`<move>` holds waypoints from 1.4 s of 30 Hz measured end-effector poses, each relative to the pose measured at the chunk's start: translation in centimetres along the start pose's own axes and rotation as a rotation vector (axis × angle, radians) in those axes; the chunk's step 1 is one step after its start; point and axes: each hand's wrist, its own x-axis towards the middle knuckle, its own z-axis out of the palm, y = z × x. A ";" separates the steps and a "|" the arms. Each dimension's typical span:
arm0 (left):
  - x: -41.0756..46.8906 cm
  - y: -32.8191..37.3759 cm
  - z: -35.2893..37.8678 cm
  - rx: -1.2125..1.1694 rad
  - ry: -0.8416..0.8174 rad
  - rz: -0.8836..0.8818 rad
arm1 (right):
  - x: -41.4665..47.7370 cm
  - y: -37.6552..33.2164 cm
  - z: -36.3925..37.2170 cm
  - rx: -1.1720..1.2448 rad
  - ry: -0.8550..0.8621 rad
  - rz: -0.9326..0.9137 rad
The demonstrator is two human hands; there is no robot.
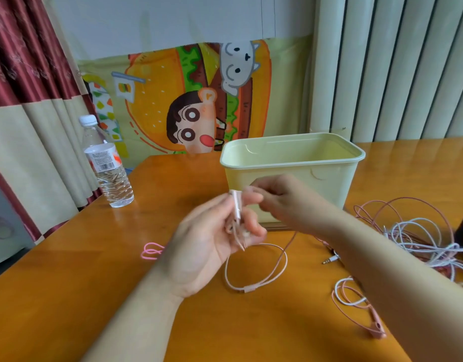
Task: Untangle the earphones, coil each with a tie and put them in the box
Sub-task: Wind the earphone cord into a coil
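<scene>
My left hand is raised palm up over the table and grips the earbud end of a pale pink earphone. Its cable hangs down and loops on the wood below. My right hand is just to the right of it, fingers curled and blurred, pinching the cable near the top of the earbud. Behind both hands stands the pale green box, open at the top. A tangle of pink and white earphone cables lies at the right. A pink tie lies left of my left hand.
A clear water bottle stands at the back left of the wooden table. An audio jack plug and more pink cable lie under my right forearm. A cartoon cloth and curtains hang behind.
</scene>
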 end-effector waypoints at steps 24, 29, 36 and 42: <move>-0.2 1.0 -2.5 0.094 0.188 -0.035 | -1.5 -4.0 -0.7 -0.221 -0.362 -0.078; -0.7 0.6 -1.7 0.278 0.058 -0.110 | -1.5 -4.4 -2.6 -0.092 -0.253 -0.081; -0.9 0.3 -0.9 0.185 -0.028 -0.131 | -0.6 -2.8 -1.8 -0.007 -0.003 -0.104; -0.9 1.1 -0.6 -0.124 -0.119 -0.102 | -0.2 -0.1 0.3 0.375 -0.097 0.029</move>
